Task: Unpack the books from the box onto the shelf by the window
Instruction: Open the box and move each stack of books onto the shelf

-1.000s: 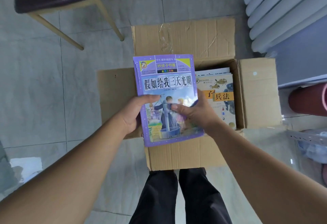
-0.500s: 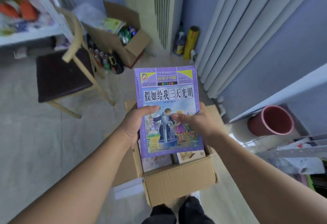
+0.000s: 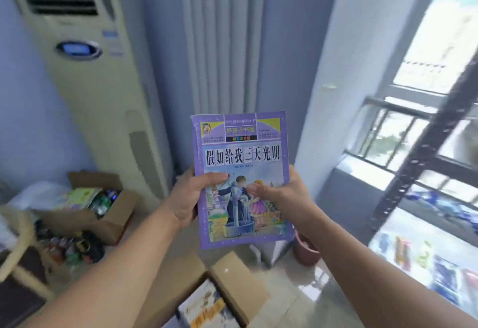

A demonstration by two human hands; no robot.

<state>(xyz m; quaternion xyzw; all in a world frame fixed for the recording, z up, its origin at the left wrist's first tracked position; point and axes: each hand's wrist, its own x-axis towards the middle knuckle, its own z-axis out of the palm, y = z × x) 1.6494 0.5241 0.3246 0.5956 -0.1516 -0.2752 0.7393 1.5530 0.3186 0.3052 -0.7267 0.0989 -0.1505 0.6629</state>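
Observation:
I hold a purple children's book upright in front of me with both hands. My left hand grips its left edge, thumb across the cover. My right hand grips the right edge, thumb on the picture. Below, at the bottom of the view, the open cardboard box shows another book lying inside. The dark metal shelf stands at the right by the window, with a glossy board carrying several colourful items.
A tall white air conditioner stands at the left wall beside a pale curtain. A second open carton of bottles and a wooden chair sit at the lower left. A reddish bucket rests on the floor under the book.
The view has swung up from the box to the wall and window. Both hands have lifted the purple book higher, out of the box, keeping the same grip.

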